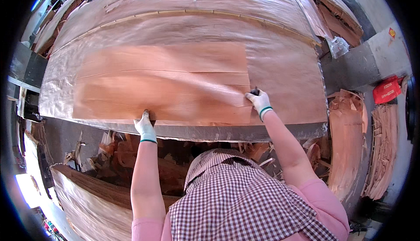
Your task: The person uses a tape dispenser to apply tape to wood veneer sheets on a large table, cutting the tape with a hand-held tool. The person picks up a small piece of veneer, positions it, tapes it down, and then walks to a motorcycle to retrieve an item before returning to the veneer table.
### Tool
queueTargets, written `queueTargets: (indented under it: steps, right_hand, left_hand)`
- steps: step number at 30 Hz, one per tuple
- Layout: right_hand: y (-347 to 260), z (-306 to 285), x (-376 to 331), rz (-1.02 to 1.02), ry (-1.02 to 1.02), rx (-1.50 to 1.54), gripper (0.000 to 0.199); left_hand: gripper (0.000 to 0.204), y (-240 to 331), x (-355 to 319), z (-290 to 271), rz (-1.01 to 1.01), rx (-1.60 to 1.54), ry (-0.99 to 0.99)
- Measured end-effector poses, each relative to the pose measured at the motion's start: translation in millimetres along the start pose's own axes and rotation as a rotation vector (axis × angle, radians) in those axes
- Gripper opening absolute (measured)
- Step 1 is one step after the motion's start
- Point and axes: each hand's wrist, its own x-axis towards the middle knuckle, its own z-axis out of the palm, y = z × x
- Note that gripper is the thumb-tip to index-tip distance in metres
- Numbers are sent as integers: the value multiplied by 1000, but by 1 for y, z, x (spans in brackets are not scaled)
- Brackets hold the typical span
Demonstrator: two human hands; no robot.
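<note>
A thin orange-brown sheet of wood veneer (162,94) lies on a wide, paler veneer-covered stack (288,75). Lengthwise split lines and a raised ripple run across it. My left hand (146,126), in a white glove with a green cuff, grips the sheet's near edge left of its middle, its fingertips dark. At the right end of the sheet, my right hand (261,101) in a matching glove is closed around a small dark object (254,91), touching the sheet's edge. The exact kind of that object is too small to make out.
A narrow strip (210,11) crosses the far part of the stack. Veneer scraps (118,153) litter the floor below the near edge. Bundled veneer (345,145) and a red bag (387,90) are at the right; another veneer stack (92,197) stands lower left.
</note>
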Motion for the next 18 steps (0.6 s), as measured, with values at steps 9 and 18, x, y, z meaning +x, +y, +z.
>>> queueTargets:
  steps: [9, 18]
  right_hand:
    - [-2, 18, -2, -208, 64, -388, 31]
    - [-4, 18, -5, -234, 75, -396, 30]
  left_hand:
    - [89, -36, 35, -34, 232, 598, 116]
    - [88, -17, -5, -18, 229, 631, 204]
